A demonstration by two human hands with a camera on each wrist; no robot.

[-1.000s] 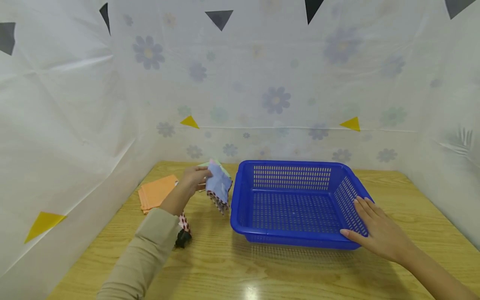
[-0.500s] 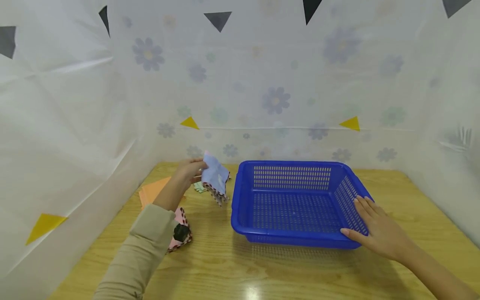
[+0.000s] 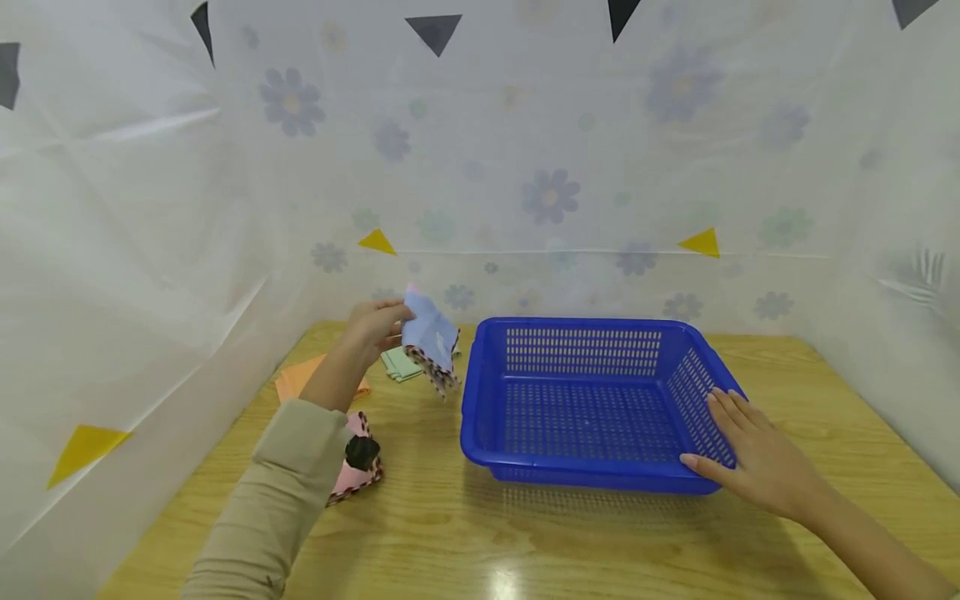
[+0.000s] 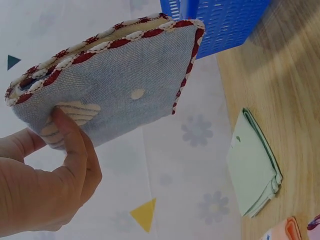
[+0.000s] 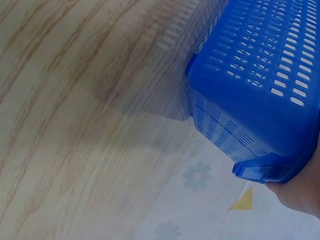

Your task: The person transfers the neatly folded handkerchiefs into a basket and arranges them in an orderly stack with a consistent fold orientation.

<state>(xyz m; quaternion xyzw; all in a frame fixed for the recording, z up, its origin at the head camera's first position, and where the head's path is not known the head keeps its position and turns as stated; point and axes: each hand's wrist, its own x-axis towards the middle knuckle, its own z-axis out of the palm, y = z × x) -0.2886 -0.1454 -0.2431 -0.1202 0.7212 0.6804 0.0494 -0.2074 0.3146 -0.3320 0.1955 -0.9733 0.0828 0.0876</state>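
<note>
Up off the table, my left hand pinches a folded light-blue cloth by one end, thumb on one face and fingers on the other. Red-and-white braided edging runs round the cloth, and pale motifs show on its face. To its right, a blue plastic basket with slotted walls stands on the table with nothing inside. My right hand rests on its near right corner, fingers straight over the side rim and thumb along the front rim. Only part of that hand shows in the right wrist view.
A folded mint-green cloth lies on the wooden table behind the left hand. Orange cloth and a pink cloth with a dark patch lie partly under the left forearm. White patterned sheeting encloses the back and sides.
My left hand has lifted the blue cloth up and slightly left, uncovering more of the green and pink cloths. The right hand and basket stay in place.
</note>
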